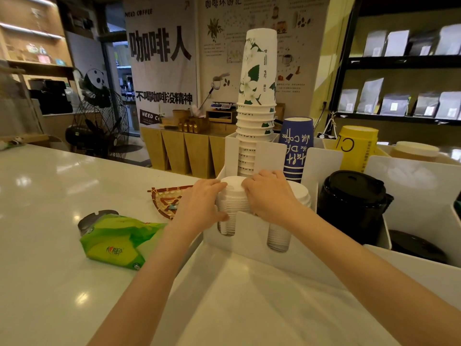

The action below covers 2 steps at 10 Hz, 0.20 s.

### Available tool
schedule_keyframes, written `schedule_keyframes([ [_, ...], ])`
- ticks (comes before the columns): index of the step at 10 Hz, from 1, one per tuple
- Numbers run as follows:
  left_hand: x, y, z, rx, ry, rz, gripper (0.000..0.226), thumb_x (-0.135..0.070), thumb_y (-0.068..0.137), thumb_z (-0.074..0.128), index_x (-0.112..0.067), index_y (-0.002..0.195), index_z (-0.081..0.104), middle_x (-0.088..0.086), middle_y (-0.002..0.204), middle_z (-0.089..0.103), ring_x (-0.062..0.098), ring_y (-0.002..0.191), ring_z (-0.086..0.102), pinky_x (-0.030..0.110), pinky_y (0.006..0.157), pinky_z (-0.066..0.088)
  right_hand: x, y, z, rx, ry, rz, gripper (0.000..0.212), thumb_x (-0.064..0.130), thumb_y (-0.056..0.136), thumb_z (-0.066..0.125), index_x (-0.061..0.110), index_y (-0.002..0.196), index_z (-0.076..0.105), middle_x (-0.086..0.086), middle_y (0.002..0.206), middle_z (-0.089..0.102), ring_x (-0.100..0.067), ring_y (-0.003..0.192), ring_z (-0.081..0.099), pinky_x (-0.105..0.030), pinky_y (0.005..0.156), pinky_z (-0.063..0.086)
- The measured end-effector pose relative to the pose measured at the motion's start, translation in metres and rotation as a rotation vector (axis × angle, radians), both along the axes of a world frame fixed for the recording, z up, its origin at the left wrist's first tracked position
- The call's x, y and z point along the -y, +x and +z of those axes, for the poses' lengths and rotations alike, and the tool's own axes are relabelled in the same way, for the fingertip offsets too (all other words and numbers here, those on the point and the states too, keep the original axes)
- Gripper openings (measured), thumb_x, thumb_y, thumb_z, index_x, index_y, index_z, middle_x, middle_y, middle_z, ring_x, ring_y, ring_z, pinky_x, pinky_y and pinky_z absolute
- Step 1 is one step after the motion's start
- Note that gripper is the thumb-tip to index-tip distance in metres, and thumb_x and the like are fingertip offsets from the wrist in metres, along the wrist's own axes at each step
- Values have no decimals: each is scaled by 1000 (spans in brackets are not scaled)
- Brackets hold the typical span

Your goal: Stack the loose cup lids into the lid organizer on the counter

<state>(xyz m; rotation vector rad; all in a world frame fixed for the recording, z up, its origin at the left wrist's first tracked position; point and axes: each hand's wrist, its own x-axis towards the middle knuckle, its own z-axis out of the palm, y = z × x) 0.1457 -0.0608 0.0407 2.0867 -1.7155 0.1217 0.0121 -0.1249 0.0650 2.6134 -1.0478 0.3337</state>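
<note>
A white lid organizer [252, 236] stands on the pale counter, right of centre. A tall stack of white cup lids [233, 196] sits in its left front slot. My left hand [199, 203] grips the stack from the left side. My right hand [270, 196] presses on its top and right side. A second stack of white lids [278, 236] fills the slot to the right, partly hidden under my right hand. Black lids [351, 193] are stacked in the compartment further right.
A green tissue pack [117, 242] lies on the counter [50, 196] to the left. A woven fan-shaped tray [167, 199] lies behind my left wrist. Tall stacks of floral [257, 101], blue [295, 146] and yellow [356, 146] cups stand in the rear compartments.
</note>
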Motion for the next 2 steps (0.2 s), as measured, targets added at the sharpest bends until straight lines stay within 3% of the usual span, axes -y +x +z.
schedule_keyframes([
  [1,-2,-1,-1,-66,13,-27,78,-31,72,70,-21,137,30,1,146,37,21,134,31,43,109,28,-10,-17,12,210,245,71,39,26,93,40,18,131,41,-7,135,50,-25,125,40,-42,104,30],
  [2,-4,-7,2,-154,62,-49,80,-35,74,66,-19,139,23,3,149,31,23,136,27,44,110,27,-33,-47,34,562,413,187,46,25,91,45,23,136,33,1,142,42,-15,132,34,-34,107,29],
])
